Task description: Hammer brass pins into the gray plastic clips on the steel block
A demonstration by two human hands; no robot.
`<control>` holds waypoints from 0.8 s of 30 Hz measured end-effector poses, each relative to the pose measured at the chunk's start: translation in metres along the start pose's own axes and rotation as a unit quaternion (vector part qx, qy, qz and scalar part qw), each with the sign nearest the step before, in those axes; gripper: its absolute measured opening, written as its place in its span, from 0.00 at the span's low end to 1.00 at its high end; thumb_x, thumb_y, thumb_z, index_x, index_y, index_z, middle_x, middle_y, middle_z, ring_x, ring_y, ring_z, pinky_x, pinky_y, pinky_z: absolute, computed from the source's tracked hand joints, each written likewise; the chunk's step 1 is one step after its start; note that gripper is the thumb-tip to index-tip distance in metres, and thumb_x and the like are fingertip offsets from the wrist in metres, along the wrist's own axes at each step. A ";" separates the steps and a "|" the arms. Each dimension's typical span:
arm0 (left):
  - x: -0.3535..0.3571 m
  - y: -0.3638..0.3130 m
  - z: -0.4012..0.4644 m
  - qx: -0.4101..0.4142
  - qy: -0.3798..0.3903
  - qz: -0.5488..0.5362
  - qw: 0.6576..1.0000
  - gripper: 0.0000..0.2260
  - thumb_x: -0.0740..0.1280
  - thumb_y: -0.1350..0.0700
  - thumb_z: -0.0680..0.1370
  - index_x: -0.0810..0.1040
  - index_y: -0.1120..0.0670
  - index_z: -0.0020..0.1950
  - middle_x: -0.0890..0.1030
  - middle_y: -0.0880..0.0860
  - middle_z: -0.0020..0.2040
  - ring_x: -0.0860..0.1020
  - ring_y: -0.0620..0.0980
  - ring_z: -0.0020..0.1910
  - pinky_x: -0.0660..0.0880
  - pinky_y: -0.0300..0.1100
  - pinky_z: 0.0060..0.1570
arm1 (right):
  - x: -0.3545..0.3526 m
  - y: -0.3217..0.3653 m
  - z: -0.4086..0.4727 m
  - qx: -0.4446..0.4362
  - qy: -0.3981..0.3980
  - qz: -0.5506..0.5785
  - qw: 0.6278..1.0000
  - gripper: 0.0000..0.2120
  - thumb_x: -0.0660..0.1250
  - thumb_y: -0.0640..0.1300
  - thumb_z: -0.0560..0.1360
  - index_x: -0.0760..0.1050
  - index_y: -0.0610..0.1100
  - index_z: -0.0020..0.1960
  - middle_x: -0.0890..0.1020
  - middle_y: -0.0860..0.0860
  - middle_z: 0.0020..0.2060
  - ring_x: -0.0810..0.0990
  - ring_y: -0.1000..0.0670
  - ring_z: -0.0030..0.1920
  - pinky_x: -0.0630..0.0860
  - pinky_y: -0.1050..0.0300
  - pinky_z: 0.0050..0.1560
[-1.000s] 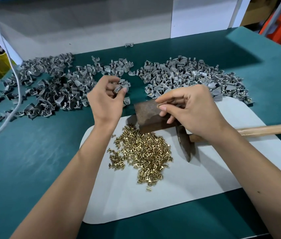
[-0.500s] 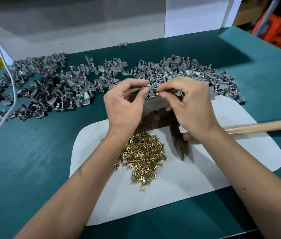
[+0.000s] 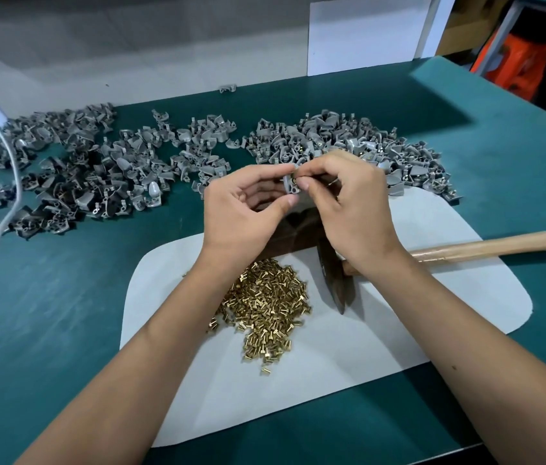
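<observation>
Nearest, at about 6 o'clock, the loose heap of brass pins [image 3: 265, 303] lies on a white mat [image 3: 365, 357], probably kept there so either hand can reach it in one short move. Just beyond it the steel block [image 3: 293, 234] sits on the mat, mostly hidden under the hands, with the hammer [image 3: 466, 248] lying at 3 o'clock, its head beside the block and its wooden handle pointing right, set for the right hand to take up. Above the block the two hands meet: the left hand [image 3: 241, 209] pinches a gray clip [image 3: 290, 182] upright while the right hand [image 3: 352, 203] pinches a brass pin at the clip's hole, likely seating it before the blow. Farther, from 10 to 1 o'clock, piles of gray clips [image 3: 97, 172] spread over the green table [image 3: 47, 313]; a white cable [image 3: 10, 182] crosses at 9 o'clock. Beyond stand a pale wall and, at 2 o'clock, orange objects.
</observation>
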State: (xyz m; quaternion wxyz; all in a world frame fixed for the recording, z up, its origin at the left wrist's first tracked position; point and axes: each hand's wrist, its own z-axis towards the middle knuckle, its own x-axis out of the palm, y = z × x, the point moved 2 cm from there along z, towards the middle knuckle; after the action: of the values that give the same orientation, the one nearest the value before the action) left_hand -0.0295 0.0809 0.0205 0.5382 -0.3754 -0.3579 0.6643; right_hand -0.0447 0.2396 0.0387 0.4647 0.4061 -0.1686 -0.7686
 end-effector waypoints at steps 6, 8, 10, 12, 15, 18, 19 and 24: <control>0.001 -0.001 0.000 0.000 -0.008 0.003 1.000 0.18 0.80 0.67 0.70 0.85 0.55 0.56 0.87 0.52 0.47 0.86 0.52 0.45 0.82 0.42 0.51 | 0.002 -0.002 -0.001 0.008 0.021 -0.016 1.000 0.06 0.73 0.35 0.74 0.85 0.42 0.50 0.83 0.53 0.44 0.81 0.56 0.46 0.77 0.64 0.52; 0.001 -0.001 0.001 -0.001 -0.011 0.009 1.000 0.17 0.80 0.67 0.69 0.84 0.53 0.55 0.87 0.52 0.47 0.86 0.52 0.45 0.82 0.42 0.50 | 0.002 -0.001 -0.001 0.018 0.015 -0.007 1.000 0.06 0.73 0.36 0.75 0.85 0.43 0.49 0.84 0.53 0.44 0.81 0.57 0.46 0.76 0.66 0.51; 0.001 0.000 0.001 -0.003 -0.013 0.016 1.000 0.17 0.80 0.67 0.69 0.84 0.53 0.54 0.86 0.52 0.46 0.85 0.52 0.45 0.82 0.41 0.50 | 0.001 0.000 -0.001 0.026 0.003 0.003 1.000 0.05 0.73 0.36 0.75 0.85 0.44 0.49 0.84 0.54 0.43 0.81 0.58 0.46 0.74 0.69 0.51; 0.001 0.001 0.001 -0.007 -0.015 0.021 1.000 0.16 0.80 0.67 0.69 0.85 0.54 0.53 0.86 0.54 0.47 0.85 0.54 0.45 0.82 0.43 0.50 | 0.000 0.001 0.000 0.033 -0.001 0.012 0.999 0.05 0.73 0.37 0.76 0.85 0.44 0.49 0.84 0.54 0.43 0.81 0.59 0.46 0.74 0.70 0.50; 0.001 0.001 0.000 -0.009 -0.016 0.024 1.000 0.17 0.80 0.68 0.69 0.85 0.52 0.53 0.87 0.53 0.47 0.86 0.55 0.45 0.83 0.44 0.49 | 0.001 0.002 -0.001 0.046 0.019 0.021 0.999 0.05 0.73 0.37 0.76 0.85 0.44 0.49 0.85 0.54 0.43 0.82 0.59 0.45 0.76 0.68 0.50; 0.001 0.001 0.000 -0.006 -0.012 0.025 1.000 0.17 0.79 0.69 0.69 0.85 0.53 0.54 0.87 0.54 0.48 0.86 0.54 0.44 0.82 0.41 0.48 | 0.001 0.002 -0.001 0.057 0.027 0.023 0.998 0.05 0.73 0.37 0.76 0.85 0.44 0.49 0.85 0.55 0.43 0.82 0.60 0.45 0.76 0.68 0.51; 0.002 0.001 0.001 -0.005 -0.008 0.023 1.000 0.18 0.79 0.69 0.69 0.85 0.54 0.55 0.86 0.55 0.48 0.86 0.54 0.45 0.82 0.42 0.49 | 0.000 0.002 0.000 0.062 0.028 0.026 0.997 0.05 0.73 0.37 0.76 0.85 0.44 0.50 0.85 0.54 0.43 0.82 0.59 0.46 0.76 0.67 0.51; 0.001 0.002 0.001 0.000 -0.003 0.025 1.000 0.17 0.79 0.68 0.70 0.85 0.57 0.56 0.86 0.56 0.49 0.86 0.50 0.45 0.81 0.40 0.50 | -0.001 -0.001 0.001 0.083 0.040 0.045 0.995 0.05 0.72 0.38 0.77 0.85 0.44 0.50 0.86 0.54 0.42 0.84 0.57 0.45 0.80 0.61 0.51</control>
State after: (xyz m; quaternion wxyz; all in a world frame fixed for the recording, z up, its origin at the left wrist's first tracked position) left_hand -0.0318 0.0815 0.0187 0.5201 -0.3822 -0.3502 0.6788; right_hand -0.0457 0.2407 0.0397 0.4699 0.4657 -0.2309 -0.7134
